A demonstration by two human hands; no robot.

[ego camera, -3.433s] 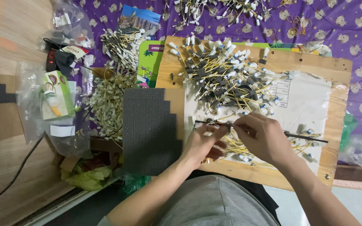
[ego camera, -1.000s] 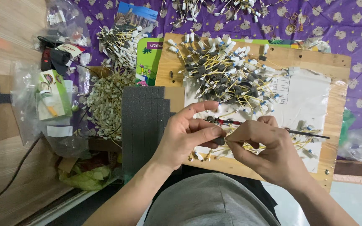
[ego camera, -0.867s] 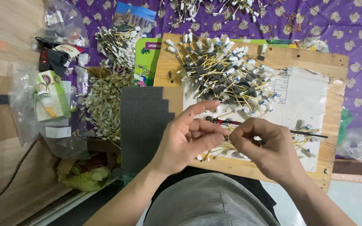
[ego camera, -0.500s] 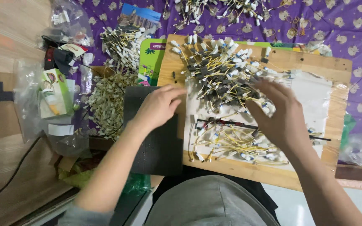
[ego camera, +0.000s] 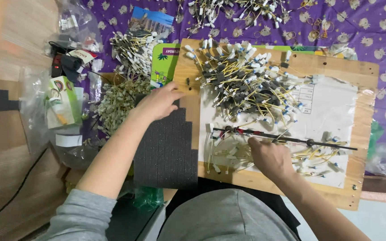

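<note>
The loose wires could snag and drag off the wooden board (ego camera: 362, 71) if the right hand (ego camera: 269, 157) pulls carelessly; that hand lies curled on the small wire bundle (ego camera: 228, 154) just below the black rod (ego camera: 282, 137), grip unclear; the left hand (ego camera: 157, 101) rests open on the dark foam sheet (ego camera: 166, 151), beside the big wire pile (ego camera: 246, 85).

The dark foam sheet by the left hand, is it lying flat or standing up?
Lying flat. The dark foam sheet rests face up beside the wooden board, with the left hand at its top edge.

Green carton (ego camera: 61, 101), purple patterned cloth (ego camera: 362, 27)
</note>
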